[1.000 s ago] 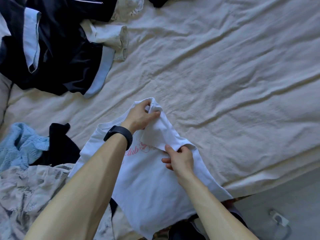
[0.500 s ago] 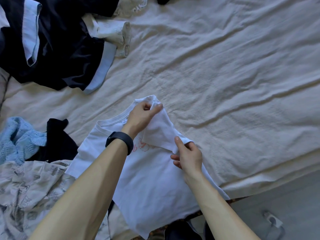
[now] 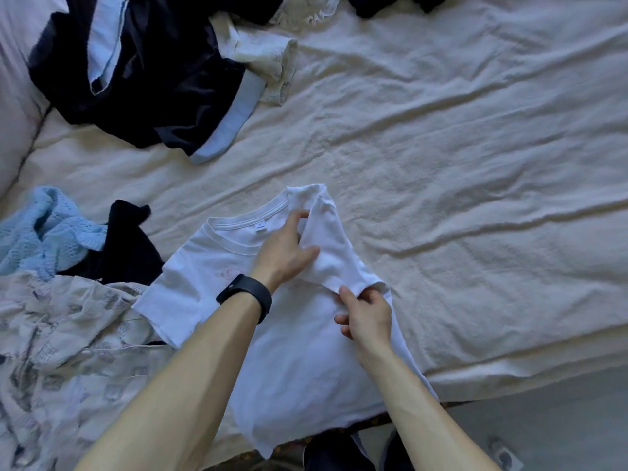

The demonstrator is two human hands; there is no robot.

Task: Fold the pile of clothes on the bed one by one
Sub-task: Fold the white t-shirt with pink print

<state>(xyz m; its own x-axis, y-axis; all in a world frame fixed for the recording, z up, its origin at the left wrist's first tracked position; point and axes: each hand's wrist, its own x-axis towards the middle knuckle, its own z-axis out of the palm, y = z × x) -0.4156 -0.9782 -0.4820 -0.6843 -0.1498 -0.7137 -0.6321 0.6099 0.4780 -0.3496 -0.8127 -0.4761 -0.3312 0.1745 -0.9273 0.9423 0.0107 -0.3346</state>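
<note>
**White T-shirt held by its folded sleeve at the bed's near edge**

White cotton, the T-shirt (image 3: 299,368) lies front up on the cream bed (image 3: 458,158). Its neckline points away from the person and its hem reaches the near mattress edge. The sleeve (image 3: 328,243) on the right side is turned inward over the chest and stretches between the two grips.

The left grip (image 3: 285,253) pinches the sleeve's upper end beside the collar, thumb and fingers closed on the bunched cloth. The right grip (image 3: 365,314) pinches the lower end, with the thumb on top and the fingers curled under the edge. The body of the shirt spreads below and between both forearms.

The opposite sleeve lies flat, spread out to the left, with its tip over a grey-patterned cloth (image 3: 51,351). The ribbed collar shows a small label inside. A faint pink print on the chest is partly covered by the left wrist, which wears a black band (image 3: 246,297).

A pale blue knit (image 3: 44,229) and a black garment (image 3: 129,246) lie just left of the shirt. A dark garment with light blue bands (image 3: 153,79) lies well apart at the far left.
</note>
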